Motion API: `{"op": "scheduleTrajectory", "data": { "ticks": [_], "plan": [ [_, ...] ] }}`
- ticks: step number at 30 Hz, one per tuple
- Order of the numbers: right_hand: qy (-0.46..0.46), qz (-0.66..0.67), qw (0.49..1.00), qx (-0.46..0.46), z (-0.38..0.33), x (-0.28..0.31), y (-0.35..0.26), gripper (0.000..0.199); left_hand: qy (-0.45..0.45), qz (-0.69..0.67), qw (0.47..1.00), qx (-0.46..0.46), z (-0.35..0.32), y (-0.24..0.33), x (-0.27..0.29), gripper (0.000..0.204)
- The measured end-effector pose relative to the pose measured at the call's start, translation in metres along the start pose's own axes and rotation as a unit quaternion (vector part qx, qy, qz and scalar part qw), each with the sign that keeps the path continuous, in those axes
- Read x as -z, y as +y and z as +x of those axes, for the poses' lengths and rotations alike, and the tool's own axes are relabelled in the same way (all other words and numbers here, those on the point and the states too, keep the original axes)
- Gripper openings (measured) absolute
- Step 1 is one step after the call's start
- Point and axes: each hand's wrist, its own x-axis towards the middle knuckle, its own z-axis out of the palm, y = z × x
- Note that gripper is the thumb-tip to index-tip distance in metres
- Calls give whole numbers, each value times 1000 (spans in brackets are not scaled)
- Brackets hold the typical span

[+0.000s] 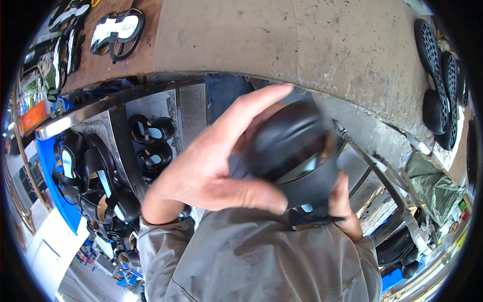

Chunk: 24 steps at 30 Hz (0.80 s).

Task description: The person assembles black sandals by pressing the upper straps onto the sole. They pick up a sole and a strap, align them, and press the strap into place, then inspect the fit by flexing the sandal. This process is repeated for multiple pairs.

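Two hands hold a shoe near table edge.

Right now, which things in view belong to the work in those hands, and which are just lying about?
Belongs, it seems:
black shoe, between the left hand and right hand

Apparently just lying about:
pale-lined black footwear, upper left
black shoes, left
dark patterned soles, right
crumpled plastic sheet, right
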Motion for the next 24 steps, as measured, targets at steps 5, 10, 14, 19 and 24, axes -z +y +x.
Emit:
{"op": "scheduleTrajectory", "data": {
  "ticks": [5, 10, 14, 19, 24],
  "plan": [
    [-58, 167, 982, -69, 5, 17, -7, 53, 74, 227, 965, -112, -32, -40, -11, 71],
    [-69, 197, 974, -86, 4, 20, 0, 57, 171, 323, 923, -120, -39, -45, -22, 57],
    [-78, 193, 973, -96, 6, 19, 0, 60, 196, 377, 896, -126, -42, -43, -24, 46],
    [-83, 177, 975, -106, 2, 18, -2, 64, 228, 419, 859, -187, -40, -56, -24, 36],
    [-95, 125, 983, -98, -9, 8, -4, 68, 202, 333, 899, -201, -36, -62, -11, 36]
  ]
}}
